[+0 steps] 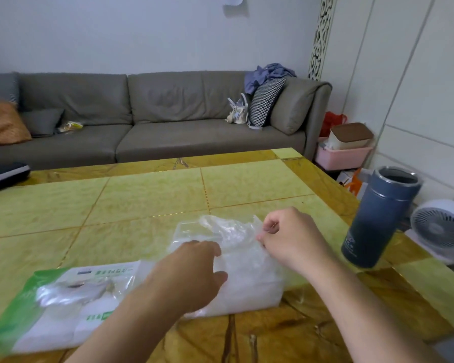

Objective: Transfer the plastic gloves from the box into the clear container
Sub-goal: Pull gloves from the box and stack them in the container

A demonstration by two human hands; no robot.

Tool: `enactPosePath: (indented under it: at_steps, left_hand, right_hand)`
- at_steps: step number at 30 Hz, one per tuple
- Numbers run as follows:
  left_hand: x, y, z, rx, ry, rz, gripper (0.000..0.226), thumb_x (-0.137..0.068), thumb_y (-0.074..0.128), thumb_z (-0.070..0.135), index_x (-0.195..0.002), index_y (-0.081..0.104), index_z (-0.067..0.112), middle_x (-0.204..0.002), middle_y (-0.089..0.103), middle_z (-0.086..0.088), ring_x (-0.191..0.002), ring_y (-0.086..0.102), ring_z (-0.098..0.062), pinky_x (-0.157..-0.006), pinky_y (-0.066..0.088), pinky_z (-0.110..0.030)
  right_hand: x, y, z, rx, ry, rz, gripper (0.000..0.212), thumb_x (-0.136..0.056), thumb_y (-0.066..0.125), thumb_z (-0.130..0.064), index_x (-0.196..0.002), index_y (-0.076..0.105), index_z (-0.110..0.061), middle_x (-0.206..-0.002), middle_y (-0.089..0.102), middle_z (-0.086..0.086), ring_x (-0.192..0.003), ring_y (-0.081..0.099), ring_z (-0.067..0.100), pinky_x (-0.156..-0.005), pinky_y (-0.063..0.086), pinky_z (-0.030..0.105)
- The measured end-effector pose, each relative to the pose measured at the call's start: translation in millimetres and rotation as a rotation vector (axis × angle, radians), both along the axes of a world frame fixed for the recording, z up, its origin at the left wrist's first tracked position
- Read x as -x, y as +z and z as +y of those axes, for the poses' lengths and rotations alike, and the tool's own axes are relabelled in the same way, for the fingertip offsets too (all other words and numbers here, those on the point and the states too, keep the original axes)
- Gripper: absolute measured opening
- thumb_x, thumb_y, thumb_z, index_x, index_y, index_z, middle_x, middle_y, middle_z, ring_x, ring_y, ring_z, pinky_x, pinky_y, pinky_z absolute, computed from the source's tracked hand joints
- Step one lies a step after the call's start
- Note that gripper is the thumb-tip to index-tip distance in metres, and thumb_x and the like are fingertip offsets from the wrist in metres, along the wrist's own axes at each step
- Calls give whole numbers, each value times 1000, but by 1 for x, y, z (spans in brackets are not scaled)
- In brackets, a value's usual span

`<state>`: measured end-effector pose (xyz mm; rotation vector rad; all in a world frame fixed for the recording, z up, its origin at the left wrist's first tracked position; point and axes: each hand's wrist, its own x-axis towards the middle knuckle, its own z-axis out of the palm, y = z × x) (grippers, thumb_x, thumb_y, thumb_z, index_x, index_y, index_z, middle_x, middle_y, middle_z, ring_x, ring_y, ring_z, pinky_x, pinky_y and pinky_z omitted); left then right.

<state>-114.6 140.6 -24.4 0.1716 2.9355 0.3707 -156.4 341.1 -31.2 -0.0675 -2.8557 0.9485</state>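
- I see the stack of plastic gloves (249, 281) lying on the yellow-green tiled table (147, 197), near its front edge, just right of the green-and-white package (50, 305).
- My left hand (192, 273) lies across the left side of the stack, fingers curled over it and thumb against the film; the palm hides what is underneath, so I cannot say how much it grasps.
- My right hand (291, 237) is at the stack's far right corner, thumb and forefinger pinched together on a thin edge of film.
- The clear container (194, 231) appears to sit right behind the stack, but it is see-through and partly covered by crumpled film, so its outline is hard to follow.
- The package is blurred; its print is unreadable and its lower left corner is cut off by the frame.
- A dark blue flask (378, 218) stands open-topped at the table's right edge, well apart from the gloves.
- Past it, a white fan (440, 229) is partly cut off at the right.
- A grey sofa (142, 121) runs behind the table.
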Motion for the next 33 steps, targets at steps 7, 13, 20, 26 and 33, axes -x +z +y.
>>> enactPosePath:
  at_steps: [7, 13, 20, 26, 33]
  left_hand:
    - [21, -2, 5, 33, 0, -221, 64, -88, 49, 77, -138, 53, 37, -130, 63, 12, -113, 59, -12, -100, 48, -34]
    - [30, -2, 15, 107, -20, -216, 57, -83, 75, 59, -127, 62, 26, -118, 68, 6, -104, 65, -15, -89, 54, -31]
    - [36, -13, 16, 173, -70, -158, 35, -83, 67, 55, -102, 63, 25, -87, 68, 9, -78, 64, -14, -69, 53, -31]
    - [32, -12, 6, 67, -13, -183, 58, -77, 74, 68, -123, 61, 35, -116, 66, 12, -99, 66, -12, -88, 55, -32]
    - [31, 1, -7, 57, -124, -247, 64, -81, 77, 56, -136, 53, 35, -115, 63, 13, -103, 62, -12, -95, 54, -32]
  right_hand:
    - [1, -2, -3, -156, -73, -52, 11, -90, 71, -14, -82, 69, -22, -81, 71, -4, -67, 69, 18, -55, 59, 34]
    - [-9, 19, -12, -66, 58, 30, 28, -87, 64, -5, -99, 51, -26, -97, 52, -8, -80, 57, 12, -59, 46, 29]
    - [-29, 26, -54, -125, 326, -70, 21, -88, 47, -10, -84, 67, -16, -81, 65, 0, -66, 63, 20, -59, 56, 40]
    - [-31, 29, -46, -389, 215, -241, 22, -92, 64, -31, -85, 59, -10, -91, 61, 6, -77, 57, 30, -56, 38, 31]
    - [-12, 11, -54, -526, 289, -418, 56, -81, 82, -31, -134, 62, -30, -118, 68, -3, -104, 66, 24, -71, 49, 32]
